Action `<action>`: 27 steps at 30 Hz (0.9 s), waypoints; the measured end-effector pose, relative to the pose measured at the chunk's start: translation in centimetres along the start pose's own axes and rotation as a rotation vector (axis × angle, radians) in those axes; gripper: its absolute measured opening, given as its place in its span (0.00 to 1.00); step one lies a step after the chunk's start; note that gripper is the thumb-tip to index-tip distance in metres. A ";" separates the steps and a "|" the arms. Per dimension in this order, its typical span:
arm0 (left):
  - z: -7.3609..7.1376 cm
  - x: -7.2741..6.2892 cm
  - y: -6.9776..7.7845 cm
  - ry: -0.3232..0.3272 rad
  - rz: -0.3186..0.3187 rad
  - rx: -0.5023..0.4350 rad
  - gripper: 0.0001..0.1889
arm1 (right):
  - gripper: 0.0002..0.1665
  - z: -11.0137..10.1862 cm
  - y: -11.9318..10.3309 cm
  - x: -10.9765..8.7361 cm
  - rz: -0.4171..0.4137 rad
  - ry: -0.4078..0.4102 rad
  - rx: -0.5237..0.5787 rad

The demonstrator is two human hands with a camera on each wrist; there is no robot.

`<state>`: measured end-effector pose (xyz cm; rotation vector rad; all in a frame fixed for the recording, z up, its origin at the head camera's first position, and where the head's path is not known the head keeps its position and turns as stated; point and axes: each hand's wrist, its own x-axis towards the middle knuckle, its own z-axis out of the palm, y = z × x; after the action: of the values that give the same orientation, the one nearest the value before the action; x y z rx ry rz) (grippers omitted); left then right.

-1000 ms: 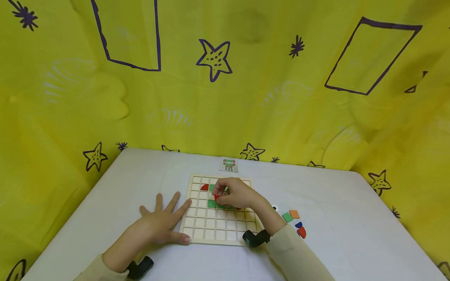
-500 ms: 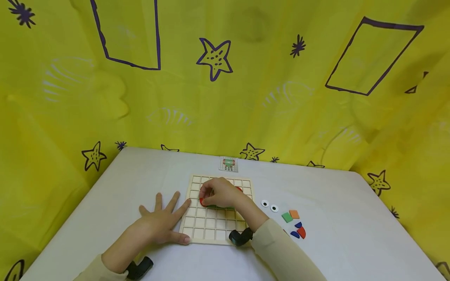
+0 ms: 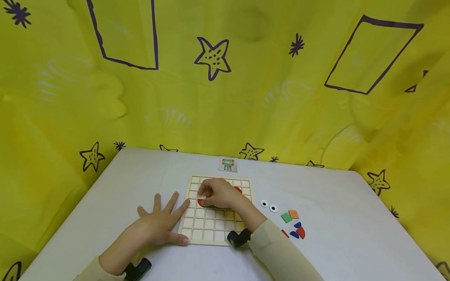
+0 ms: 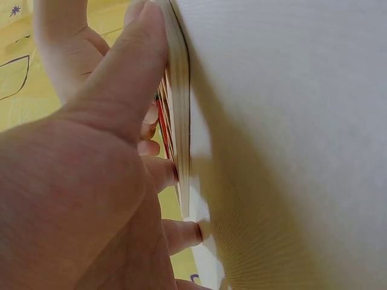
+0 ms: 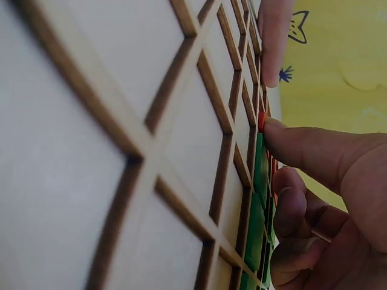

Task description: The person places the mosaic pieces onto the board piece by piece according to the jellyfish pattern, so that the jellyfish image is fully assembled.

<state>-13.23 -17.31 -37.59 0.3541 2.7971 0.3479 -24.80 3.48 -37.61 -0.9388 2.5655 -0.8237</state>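
A wooden grid board lies on the white table. My left hand rests palm down with fingers spread at its left side, thumb and index finger touching the frame. My right hand is over the upper board. Its thumb presses a red quarter-circle tile at the left end of a row, while the other fingers are bent and apart from the tile. Green tiles sit in cells beside it, mostly hidden by this hand in the head view. Another red tile sits at upper right.
Right of the board lie two eye discs, an orange square, a green square, blue half-circles and a red quarter-circle. One red piece is partly behind the sleeve. A picture card lies beyond the board.
My right hand carried the red tile left across the board to the row's left end. Its index finger has since come away from the tile. The left hand has stayed in place.
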 end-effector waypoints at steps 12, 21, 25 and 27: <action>0.1 0.1 0.2 -0.021 -0.023 -0.013 0.59 | 0.11 -2.5 2.5 -3.9 -0.026 0.071 0.114; 0.1 0.2 0.7 -0.025 -0.012 -0.023 0.59 | 0.12 -7.1 8.9 -11.1 0.141 0.170 0.111; 0.1 0.2 0.6 -0.020 -0.009 -0.004 0.59 | 0.12 -8.5 10.9 -13.1 0.231 0.155 0.118; 0.1 0.1 0.4 -0.014 -0.011 0.006 0.59 | 0.12 -9.1 11.4 -13.7 0.248 0.141 0.121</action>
<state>-13.20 -16.86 -37.59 0.3409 2.7864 0.3337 -24.23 23.46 -36.32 -0.5309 2.6440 -0.9877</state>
